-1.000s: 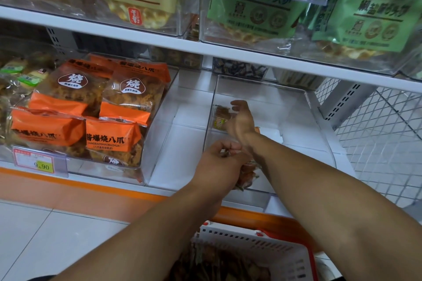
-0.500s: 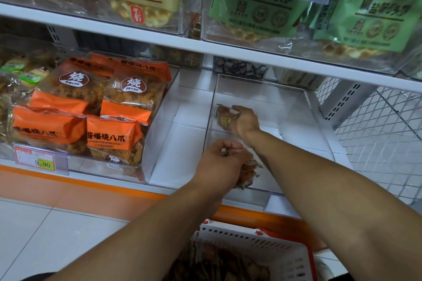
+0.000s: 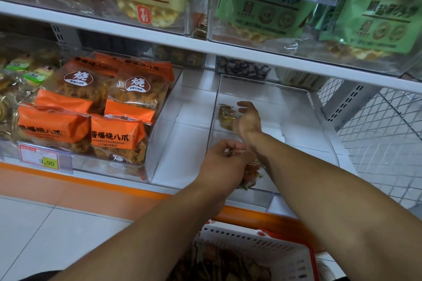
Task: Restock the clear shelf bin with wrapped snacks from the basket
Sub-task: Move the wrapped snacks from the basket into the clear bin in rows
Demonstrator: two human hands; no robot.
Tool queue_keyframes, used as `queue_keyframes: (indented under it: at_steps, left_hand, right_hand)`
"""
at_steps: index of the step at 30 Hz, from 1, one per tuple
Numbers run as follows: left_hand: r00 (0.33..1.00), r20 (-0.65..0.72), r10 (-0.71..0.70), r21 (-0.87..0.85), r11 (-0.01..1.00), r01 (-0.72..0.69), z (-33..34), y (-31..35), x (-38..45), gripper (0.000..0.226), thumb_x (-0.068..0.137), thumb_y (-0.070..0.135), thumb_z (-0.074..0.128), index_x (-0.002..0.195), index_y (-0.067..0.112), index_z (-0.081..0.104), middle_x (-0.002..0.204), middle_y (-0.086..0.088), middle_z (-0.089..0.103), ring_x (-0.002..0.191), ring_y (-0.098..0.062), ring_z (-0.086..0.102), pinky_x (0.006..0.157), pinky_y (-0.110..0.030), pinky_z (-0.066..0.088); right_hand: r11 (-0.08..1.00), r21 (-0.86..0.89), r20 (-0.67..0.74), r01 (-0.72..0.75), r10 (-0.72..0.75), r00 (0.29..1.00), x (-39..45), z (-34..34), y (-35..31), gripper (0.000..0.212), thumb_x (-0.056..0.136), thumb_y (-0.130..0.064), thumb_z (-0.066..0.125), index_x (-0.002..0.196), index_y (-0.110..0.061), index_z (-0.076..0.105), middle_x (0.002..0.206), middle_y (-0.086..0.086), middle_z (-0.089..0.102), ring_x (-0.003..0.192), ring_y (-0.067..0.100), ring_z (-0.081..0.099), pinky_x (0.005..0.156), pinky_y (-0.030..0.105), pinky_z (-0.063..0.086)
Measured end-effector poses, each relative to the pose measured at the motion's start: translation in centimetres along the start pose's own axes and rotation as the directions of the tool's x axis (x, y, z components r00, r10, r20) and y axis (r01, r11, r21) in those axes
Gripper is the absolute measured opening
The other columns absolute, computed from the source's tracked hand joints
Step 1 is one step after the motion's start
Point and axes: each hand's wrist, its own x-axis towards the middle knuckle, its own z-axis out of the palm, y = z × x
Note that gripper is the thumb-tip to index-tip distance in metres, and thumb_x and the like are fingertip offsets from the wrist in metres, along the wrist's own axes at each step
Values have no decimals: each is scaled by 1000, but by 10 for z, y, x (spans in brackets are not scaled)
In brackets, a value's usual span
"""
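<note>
We've got our right hand (image 3: pixel 247 118) loose over a snack (image 3: pixel 225 116) in the bin (image 3: pixel 296 98), left hand (image 3: pixel 225 159) pinching more (image 3: pixel 251 173); light, crinkly, slippery wrappers, so grab mid-pack

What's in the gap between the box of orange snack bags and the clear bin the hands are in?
Nothing: in the head view, only bare white shelf lies between the orange snack bags and the clear bin.

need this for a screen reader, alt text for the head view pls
A person's right hand reaches into a clear bin on a shop shelf, fingers loose over wrapped snacks, while the left hand holds more snacks at the bin's front. A white basket of snacks sits below.
</note>
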Motion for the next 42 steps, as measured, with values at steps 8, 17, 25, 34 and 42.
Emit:
queue_keyframes:
  at_steps: [8,17,25,34,42]
  left_hand:
    - [1000,4,-6,3,1000,6,1,1,-1,21,93,15,73,112,14,64,68,7,76,60,-11,74,61,-28,63]
    - [998,-60,-3,-17,1000,2,6,4,-8,22,91,10,74,112,8,65,90,-11,75,77,-26,77,81,-48,64]
    - [999,-30,28,22,999,-27,5,2,-7,13,95,13,69,107,17,66,80,-8,78,79,-30,78,80,-47,64]
    - [1000,5,11,23,1000,-11,2,2,-5,16,97,16,68,112,17,63,70,4,76,65,-15,75,68,-33,64]
    - [1000,23,2,-6,1000,-2,0,3,-6,17,96,14,69,112,14,62,66,6,75,59,-11,73,65,-31,64]
  right_hand:
    - [498,-787,250,363,-279,927,12,-11,6,49,89,-9,71,134,-14,53,123,10,54,115,29,56,99,34,49]
    - [-124,-965,239,230,-61,969,7,-65,-27,20,100,-27,51,110,-11,57,108,14,53,100,32,58,88,38,53]
    - [300,-896,364,328,71,929,-13,-50,-8,21,85,-10,74,104,-11,64,101,14,67,84,23,64,71,34,57]
    - [500,-831,136,245,-245,960,1,-20,12,34,82,-11,75,109,-14,55,114,10,63,100,27,62,78,27,48]
    - [616,-770,81,169,-167,983,12,-14,13,33,82,-8,77,98,-18,50,116,10,61,99,26,62,75,28,52]
